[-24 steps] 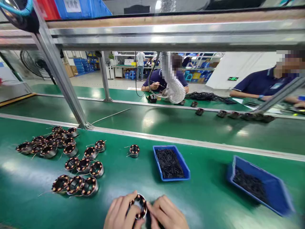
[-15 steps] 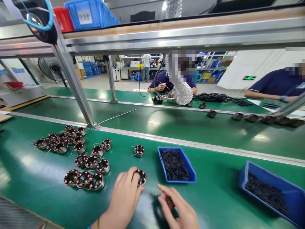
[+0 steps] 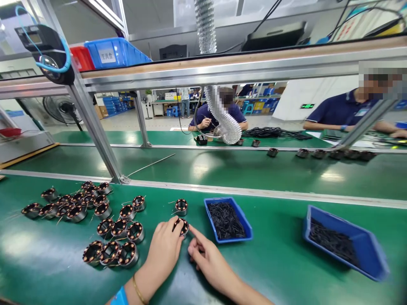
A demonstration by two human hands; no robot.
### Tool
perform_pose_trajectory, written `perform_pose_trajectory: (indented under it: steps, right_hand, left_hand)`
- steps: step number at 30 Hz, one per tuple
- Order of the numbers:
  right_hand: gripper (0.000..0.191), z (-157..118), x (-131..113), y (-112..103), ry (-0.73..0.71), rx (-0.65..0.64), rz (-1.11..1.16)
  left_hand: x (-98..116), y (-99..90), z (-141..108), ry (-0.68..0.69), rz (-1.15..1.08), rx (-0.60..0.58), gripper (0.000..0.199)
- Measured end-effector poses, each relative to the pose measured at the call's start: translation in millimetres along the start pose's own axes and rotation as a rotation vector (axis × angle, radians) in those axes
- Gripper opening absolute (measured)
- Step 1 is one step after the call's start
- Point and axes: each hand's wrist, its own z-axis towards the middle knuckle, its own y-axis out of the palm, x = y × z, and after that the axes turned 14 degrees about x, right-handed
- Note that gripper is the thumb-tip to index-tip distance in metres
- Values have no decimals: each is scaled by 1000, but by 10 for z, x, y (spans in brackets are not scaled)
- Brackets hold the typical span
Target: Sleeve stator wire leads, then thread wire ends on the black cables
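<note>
- Your left hand (image 3: 163,245) grips the wound ring (image 3: 181,227), a short round piece with a dark inside and copper-coloured coils spaced round its rim. It is in front of you at the table's middle, left of the nearer blue tray.
- Your right hand (image 3: 206,258) has its index finger stretched to the ring's right edge, the other fingers curled; whether they hold anything, you cannot tell.
- Just beyond your left hand stands a single ring (image 3: 181,212), open side up, with a smooth metallic outer wall and thin wire ends sticking out to its left.
- To your left sit more rings (image 3: 76,215) of the same make, crowded together at the far side and in short rows nearer you, some touching, fine wires trailing from them.
- The nearer blue tray (image 3: 249,231), plastic with sloped walls, holds a loose heap of short, thin, matte black pieces (image 3: 226,220).
- Farther right, the second blue tray (image 3: 370,250) lies at an angle; similar black pieces (image 3: 332,241) gather toward its left end, leaving the right end bare.
- Under it all, your table (image 3: 270,271) is smooth, glossy green, edged at the back by a pale metal strip (image 3: 254,192).
</note>
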Motion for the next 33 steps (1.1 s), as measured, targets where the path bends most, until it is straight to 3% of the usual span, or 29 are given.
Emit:
perform_pose_trajectory:
  steps: [4,7,11,14,17,20,26,33]
  right_hand:
    - [71,80,36,3,-68,45,-62]
    - [70,15,119,-76,-40,111,-66]
    - [51,-120,148,-243,-13,83,-56]
    - [43,-200,92,-275,-13,61,-33]
    - [47,-265,16,-184,81,53,84]
    - [51,-319,-34,-51,185,48,224]
    - [48,-358,-69,78,198,168,341]
    - [46,-370,-88,109,193,244,379]
  left_hand:
    - [29,-3,-14,-3,14,48,42]
    - [-72,-251,-174,-4,94,142,56]
    - [-370,-707,-688,-157,365,196,30]
    - [-502,-868,-1027,-157,382,160,14]
    - [-424,-805,-1110,-65,225,112,19]
    - [-187,-619,-1034,4,30,41,17]
    - [224,-317,-925,-72,-62,79,15]
    - [310,-257,-905,-98,-68,117,11]
